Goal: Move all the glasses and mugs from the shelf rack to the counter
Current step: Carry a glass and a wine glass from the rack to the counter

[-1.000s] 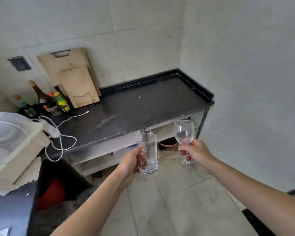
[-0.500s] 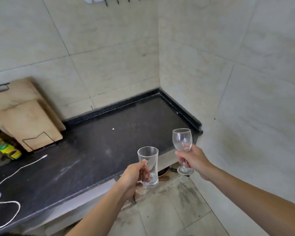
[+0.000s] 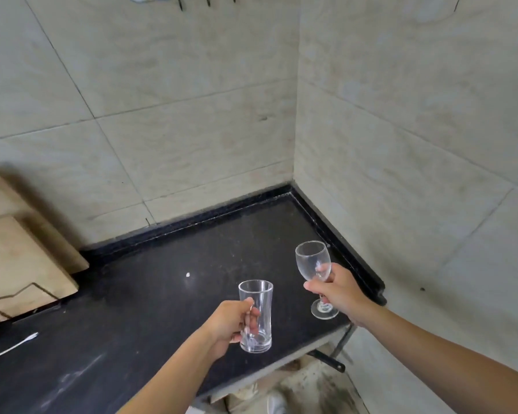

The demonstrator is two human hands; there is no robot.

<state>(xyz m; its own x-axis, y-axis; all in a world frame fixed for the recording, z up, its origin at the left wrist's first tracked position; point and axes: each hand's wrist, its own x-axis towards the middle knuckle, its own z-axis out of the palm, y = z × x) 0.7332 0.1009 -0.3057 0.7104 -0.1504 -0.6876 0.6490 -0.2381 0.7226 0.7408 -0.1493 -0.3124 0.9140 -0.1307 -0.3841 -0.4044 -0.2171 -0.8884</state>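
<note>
Reaching out over a black stone tabletop point(image 3: 162, 309) in a tiled corner, a person's two bare hands each carried one piece of glassware. The left hand point(image 3: 229, 322) curled round the handle of a clear glass mug point(image 3: 259, 297). It held the mug upright near the tabletop's front edge, likely so the flat base could meet the stone squarely. The right hand point(image 3: 340, 291) pinched a wine glass point(image 3: 311, 259) at the stem just under the bowl, also upright, its foot low over the tabletop's right end. Whether either base touched the stone could not be told. The two glasses were held apart, probably to avoid knocking together. Two wooden cutting boards point(image 3: 21, 264) leaned against the wall at far left, well apart from the hands.
</note>
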